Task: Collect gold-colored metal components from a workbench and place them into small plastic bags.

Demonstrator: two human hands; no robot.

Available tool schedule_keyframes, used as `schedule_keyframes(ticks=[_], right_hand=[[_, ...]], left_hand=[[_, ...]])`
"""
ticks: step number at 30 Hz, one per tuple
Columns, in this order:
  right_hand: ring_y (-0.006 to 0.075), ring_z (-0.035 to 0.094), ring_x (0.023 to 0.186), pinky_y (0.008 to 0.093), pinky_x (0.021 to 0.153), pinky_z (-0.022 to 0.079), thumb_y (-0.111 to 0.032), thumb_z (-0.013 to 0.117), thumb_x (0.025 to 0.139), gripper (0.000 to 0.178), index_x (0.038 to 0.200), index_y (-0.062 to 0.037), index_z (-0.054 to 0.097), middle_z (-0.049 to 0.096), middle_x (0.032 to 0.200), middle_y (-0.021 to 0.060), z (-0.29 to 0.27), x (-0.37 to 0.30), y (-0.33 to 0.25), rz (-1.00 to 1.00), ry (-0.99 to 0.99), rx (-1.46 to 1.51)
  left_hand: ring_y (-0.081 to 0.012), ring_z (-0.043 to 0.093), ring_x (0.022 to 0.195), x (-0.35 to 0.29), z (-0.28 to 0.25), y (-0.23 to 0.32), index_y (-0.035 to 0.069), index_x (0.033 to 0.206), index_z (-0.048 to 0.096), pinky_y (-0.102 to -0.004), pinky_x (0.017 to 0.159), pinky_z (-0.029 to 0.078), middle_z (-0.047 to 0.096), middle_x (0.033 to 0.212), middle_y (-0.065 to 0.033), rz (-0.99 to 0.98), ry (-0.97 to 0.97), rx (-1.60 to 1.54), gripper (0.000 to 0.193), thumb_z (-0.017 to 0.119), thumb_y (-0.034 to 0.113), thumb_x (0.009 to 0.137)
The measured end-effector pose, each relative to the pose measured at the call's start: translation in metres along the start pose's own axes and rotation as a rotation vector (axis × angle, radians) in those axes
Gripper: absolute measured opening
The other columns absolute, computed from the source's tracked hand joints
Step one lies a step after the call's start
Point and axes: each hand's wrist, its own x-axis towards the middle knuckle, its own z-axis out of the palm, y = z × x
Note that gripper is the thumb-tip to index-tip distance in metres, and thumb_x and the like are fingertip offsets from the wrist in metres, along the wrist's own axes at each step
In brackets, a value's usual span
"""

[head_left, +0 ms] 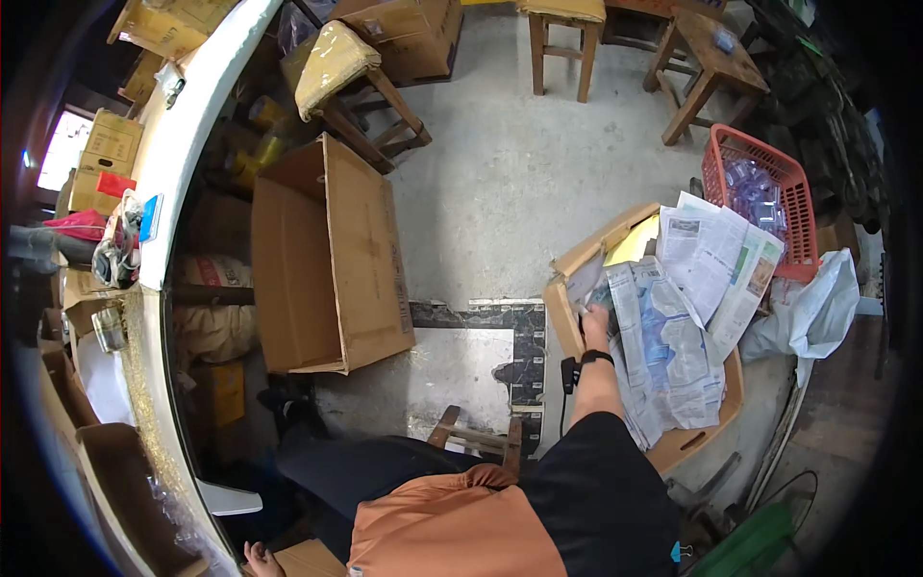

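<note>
My right hand (594, 323) reaches into a cardboard box (685, 452) on the right, by its left wall. Its fingers look curled, but whatever they may hold is too small to make out. Crumpled newspaper sheets (663, 337) fill the box beside that hand, and flatter printed sheets (707, 260) lean over its far side. A piece of yellow paper (635, 240) shows at the box's far corner. At the lower left edge, only part of my left hand (261, 560) shows, fingers apart and nothing seen in them, next to a cardboard flap (310, 558).
An open cardboard box (370, 264) lies on its side at left centre. Beyond the newspapers stands a red plastic basket (803, 207) of clear purplish pieces, with a pale plastic bag (808, 313) nearer. Wooden stools (707, 67) stand farther off. A long white-edged workbench (202, 106) runs along the left.
</note>
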Motion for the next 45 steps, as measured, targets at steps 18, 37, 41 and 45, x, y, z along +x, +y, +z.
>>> schedule_keyframes(ticks=[18,37,41,45], right_hand=[[0.0073,0.046,0.046,0.023,0.041,0.036,-0.011,0.051,0.084,0.014,0.08,-0.0075,0.065,0.055,0.063,-0.0018,-0.143,-0.09,-0.187,0.067,-0.795,0.638],[0.0098,0.057,0.059,0.0234,0.05,0.046,-0.012,0.052,0.083,0.016,0.088,-0.0048,0.066,0.06,0.069,0.0003,-0.017,-0.439,-0.426,-0.427,-2.373,0.397],[0.0105,0.056,0.075,0.025,0.067,0.046,-0.024,0.048,0.094,0.025,0.106,-0.0052,0.059,0.059,0.083,0.0025,-0.019,-0.449,-0.428,-0.382,-2.348,0.357],[0.019,0.055,0.108,0.0332,0.093,0.043,-0.03,0.06,0.089,0.049,0.128,-0.0036,0.047,0.059,0.116,0.0095,-0.055,-0.421,-0.432,-1.06,-2.099,0.249]], left_hand=[[-0.0175,0.058,0.093,0.042,0.007,0.135,-0.006,0.116,0.055,-0.028,0.084,0.044,0.063,0.103,-0.0108,0.09,-0.31,-0.531,0.031,0.054,0.004,0.087],[-0.0275,0.038,0.13,0.038,-0.058,0.302,0.008,0.117,0.057,-0.0536,0.104,0.027,0.044,0.136,-0.0104,1.263,0.043,0.239,0.037,0.057,0.016,0.081],[-0.0219,0.051,0.119,0.035,-0.056,0.274,0.006,0.091,0.061,-0.0487,0.102,0.03,0.056,0.119,-0.0065,1.198,0.142,0.055,0.02,0.061,0.012,0.072],[-0.0272,0.06,0.083,0.049,-0.077,0.261,0.007,0.075,0.056,-0.043,0.085,0.043,0.06,0.08,-0.0071,1.013,0.385,-0.171,0.025,0.072,0.005,0.055]])
